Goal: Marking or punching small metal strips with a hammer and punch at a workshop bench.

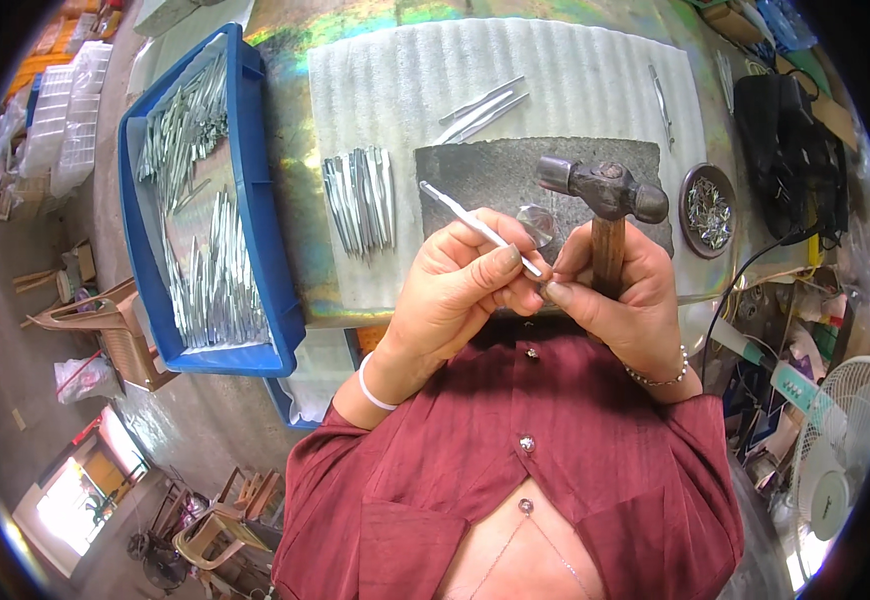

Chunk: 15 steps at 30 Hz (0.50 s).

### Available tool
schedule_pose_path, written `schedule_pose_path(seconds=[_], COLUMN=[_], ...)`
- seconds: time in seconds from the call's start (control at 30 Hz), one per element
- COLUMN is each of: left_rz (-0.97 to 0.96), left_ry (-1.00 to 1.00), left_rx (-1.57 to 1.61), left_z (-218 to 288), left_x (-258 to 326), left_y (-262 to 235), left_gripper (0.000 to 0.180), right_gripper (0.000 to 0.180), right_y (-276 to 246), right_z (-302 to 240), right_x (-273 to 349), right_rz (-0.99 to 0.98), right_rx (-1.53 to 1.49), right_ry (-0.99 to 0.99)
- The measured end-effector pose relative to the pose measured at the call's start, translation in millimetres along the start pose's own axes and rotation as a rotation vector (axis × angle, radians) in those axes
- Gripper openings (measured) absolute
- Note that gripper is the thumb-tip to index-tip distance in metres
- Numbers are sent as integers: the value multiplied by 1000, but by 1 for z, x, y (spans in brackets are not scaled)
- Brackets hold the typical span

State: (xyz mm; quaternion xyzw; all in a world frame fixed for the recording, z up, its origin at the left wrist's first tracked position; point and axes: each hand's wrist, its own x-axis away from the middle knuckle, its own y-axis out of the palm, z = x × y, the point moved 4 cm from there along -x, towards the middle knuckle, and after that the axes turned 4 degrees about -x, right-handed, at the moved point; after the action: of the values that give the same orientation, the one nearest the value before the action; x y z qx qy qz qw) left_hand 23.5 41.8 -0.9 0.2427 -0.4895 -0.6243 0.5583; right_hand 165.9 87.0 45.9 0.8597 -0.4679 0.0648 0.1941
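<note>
My left hand point(455, 280) is closed around a slim silver metal rod point(467, 217), with its narrow tip pointing up and left. In my right hand point(640, 290) is a ball-peen hammer point(608, 188), its wooden handle upright in the palm and its head above my fingers. The right thumb and fingertips meet the rod's lower end; whether they also pinch a small piece there is hidden. Both hands are over the near edge of a dark flat slab point(490, 165). A small round shiny thing point(536, 224) lies on the slab behind my left fingers.
White foam sheeting point(375, 90) covers the table under a row of slim metal pieces point(360, 205) and several loose ones point(483, 112). A blue tray point(255, 170) of similar pieces stands left. At right are a round dish point(690, 190) of small shiny bits, a black bag point(780, 150) and a fan point(835, 450).
</note>
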Motion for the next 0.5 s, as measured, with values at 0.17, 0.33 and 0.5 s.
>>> schedule_pose_path(seconds=[0.17,0.33,0.5], left_rz=[28,6,30], left_ry=[28,90,281], left_rx=[-87,-207,-559], left_z=[3,5,10], left_x=[0,1,4], left_y=[2,0,8], left_gripper=[14,12,12], right_gripper=[18,17,18], right_y=[0,1,-4], right_z=[-1,0,3], right_x=[0,-1,0], right_rz=[18,34,62], right_rx=[-9,-40,86], right_ry=[6,-4,-49])
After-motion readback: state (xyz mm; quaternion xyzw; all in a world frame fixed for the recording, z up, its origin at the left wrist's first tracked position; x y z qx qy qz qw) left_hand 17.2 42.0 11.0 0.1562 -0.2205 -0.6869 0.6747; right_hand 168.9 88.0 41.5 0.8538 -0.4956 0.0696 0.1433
